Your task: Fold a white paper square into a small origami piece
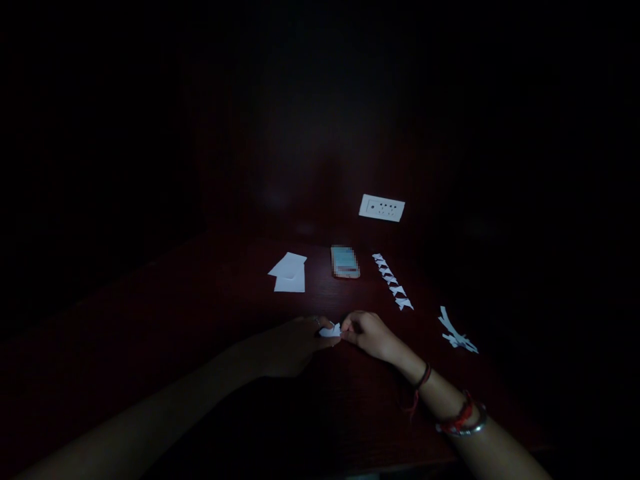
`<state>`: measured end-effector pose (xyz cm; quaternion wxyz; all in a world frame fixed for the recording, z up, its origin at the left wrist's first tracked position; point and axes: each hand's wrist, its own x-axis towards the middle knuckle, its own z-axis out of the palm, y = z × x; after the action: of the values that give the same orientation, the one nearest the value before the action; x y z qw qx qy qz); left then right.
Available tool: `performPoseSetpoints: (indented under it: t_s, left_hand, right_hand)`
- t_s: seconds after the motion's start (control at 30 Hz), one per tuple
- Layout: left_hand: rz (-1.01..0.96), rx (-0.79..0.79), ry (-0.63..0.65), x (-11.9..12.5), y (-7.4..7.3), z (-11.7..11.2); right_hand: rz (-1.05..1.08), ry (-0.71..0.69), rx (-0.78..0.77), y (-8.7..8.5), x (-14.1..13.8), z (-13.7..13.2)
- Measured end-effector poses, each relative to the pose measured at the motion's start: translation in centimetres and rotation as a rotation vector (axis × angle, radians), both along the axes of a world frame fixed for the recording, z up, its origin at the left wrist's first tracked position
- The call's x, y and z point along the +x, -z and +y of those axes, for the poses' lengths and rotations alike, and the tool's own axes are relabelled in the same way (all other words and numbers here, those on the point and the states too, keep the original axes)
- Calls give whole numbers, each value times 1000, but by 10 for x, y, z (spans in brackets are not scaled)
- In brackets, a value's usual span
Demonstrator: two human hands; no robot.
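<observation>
A small folded piece of white paper [331, 330] is held between my two hands, low over the dark red table [240, 293]. My left hand [295, 343], with a ring on one finger, pinches it from the left. From the right, my right hand [367, 333] grips the paper's edge between thumb and fingers. Beyond my hands lie overlapping white paper sheets [290, 277] on the left. A row of several folded paper pieces [393, 282] runs slantwise on the right.
A phone [345, 262] with a lit, blurred screen lies at the back middle. Narrow paper scraps [456, 335] are heaped at the far right. A white socket panel [382, 208] is on the wall behind. The surroundings are very dark.
</observation>
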<state>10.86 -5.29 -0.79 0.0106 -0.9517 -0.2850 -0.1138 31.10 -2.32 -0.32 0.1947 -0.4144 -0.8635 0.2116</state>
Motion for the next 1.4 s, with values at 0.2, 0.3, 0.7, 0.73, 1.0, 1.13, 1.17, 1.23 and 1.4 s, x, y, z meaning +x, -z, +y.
performPoseSetpoints:
  t_s: [0.2,0.3,0.7,0.73,1.0,1.13,1.17,1.23,1.4]
  left_hand:
    - [-51,-69,11,1,-5,-1]
    - [-51,-76,0,2,-7,-1]
    - [29,-45,-16,-4,6,-3]
    - [44,-45,-26,-5,6,-5]
    - [30,-45,-45,-1,2,-5]
    - [7,-64,-41,1,-1,-4]
    - [0,-69,-42,2,-1,-4]
    - [-11,-79,-48,1,-4,-5]
    - [-12,-111,-55,0,-7,-4]
  right_hand:
    - [9,-57,84,0,-1,0]
    - [16,-120,157,-2,0,-2]
    - [27,-143,114,-3,-2,-5]
    - [31,-138,114,-3,-1,-5]
    - [11,-86,109,2,0,0]
    - [-26,-142,214,-2,1,-3]
    - [-50,-164,238,-3,1,-4]
    - [-109,-213,276,-6,3,-6]
    - [-278,-303,367,-12,6,-9]
